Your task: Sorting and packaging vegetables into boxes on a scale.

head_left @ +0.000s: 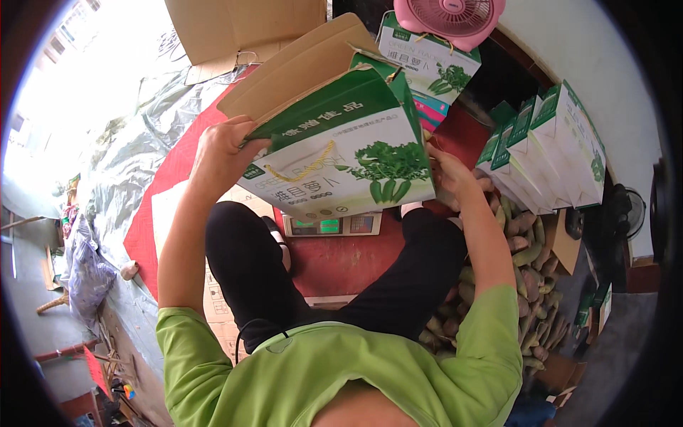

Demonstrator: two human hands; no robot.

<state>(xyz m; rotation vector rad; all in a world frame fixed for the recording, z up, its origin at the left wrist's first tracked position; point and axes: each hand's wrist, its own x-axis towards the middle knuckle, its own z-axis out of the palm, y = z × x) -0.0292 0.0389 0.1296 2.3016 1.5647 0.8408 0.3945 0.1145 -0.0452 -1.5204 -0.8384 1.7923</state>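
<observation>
A green and white cardboard gift box (pixel 306 186) with radish pictures on its side is tilted in front of me, above my knees. Its top flaps stand open, and a yellow rope handle (pixel 302 171) hangs on the near face. My left hand (pixel 222 148) grips the box at its upper left edge, thumb on the near side. At the right side, my right hand (pixel 449 174) holds the box's edge, its fingers partly hidden. Below the box is a digital scale (pixel 361 225) with a lit green display; the box covers most of it. What the box contains cannot be seen.
Radishes (pixel 530 285) lie heaped on the floor to my right. Several similar boxes (pixel 562 153) stand beyond them. A pink fan (pixel 452 18) rests on another box (pixel 427 64) at the back. Plain cardboard (pixel 242 28) stands far left, near plastic sheeting (pixel 160 135) and red floor covering (pixel 167 167).
</observation>
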